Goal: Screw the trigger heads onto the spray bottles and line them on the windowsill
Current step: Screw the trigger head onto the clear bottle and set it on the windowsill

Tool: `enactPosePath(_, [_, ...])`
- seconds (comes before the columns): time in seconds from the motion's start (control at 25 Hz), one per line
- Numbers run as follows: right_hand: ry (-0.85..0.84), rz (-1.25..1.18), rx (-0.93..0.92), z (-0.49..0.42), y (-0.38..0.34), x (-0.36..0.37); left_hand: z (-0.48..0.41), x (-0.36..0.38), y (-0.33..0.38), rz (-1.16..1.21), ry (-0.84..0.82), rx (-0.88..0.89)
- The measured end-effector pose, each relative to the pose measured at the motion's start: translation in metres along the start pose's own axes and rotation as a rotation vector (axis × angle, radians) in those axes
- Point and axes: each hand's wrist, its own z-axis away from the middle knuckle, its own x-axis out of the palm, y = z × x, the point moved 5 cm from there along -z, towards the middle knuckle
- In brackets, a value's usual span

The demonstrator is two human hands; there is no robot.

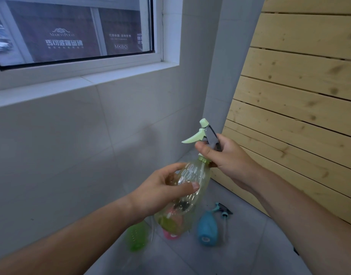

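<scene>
I hold a clear yellowish spray bottle (187, 187) tilted in front of me. My left hand (160, 192) wraps around its body. My right hand (223, 155) grips the neck of the pale green and grey trigger head (205, 133), which sits on the bottle's green collar. The white windowsill (87, 84) runs above and to the left, with nothing standing on it. On the floor below lie a blue bottle (207, 227), a blue trigger head (222, 210) beside it, a green bottle (136, 236) and a pink bottle (169, 234), partly hidden behind the held bottle.
A slatted wooden panel (299, 100) leans against the wall on the right. Grey tiled wall (71, 145) stands below the sill, and grey floor tiles (240, 255) lie underfoot. The window (71, 30) looks out on a shopfront.
</scene>
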Motion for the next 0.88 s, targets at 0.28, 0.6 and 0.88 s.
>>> enactPosePath(0.28, [0.029, 0.029, -0.024, -0.0016, -0.0011, 0.0001, -0.0025, -0.0028, 0.0003, -0.001, 0.037, 0.034])
enactPosePath(0.6, [0.003, -0.056, 0.011, -0.0001, -0.0007, -0.0006, -0.0036, -0.0026, 0.0014, -0.014, 0.034, 0.036])
enactPosePath(0.88, [0.085, -0.175, 0.006, 0.0009, -0.0023, -0.0025, -0.0060, -0.0015, 0.0057, -0.005, 0.074, 0.075])
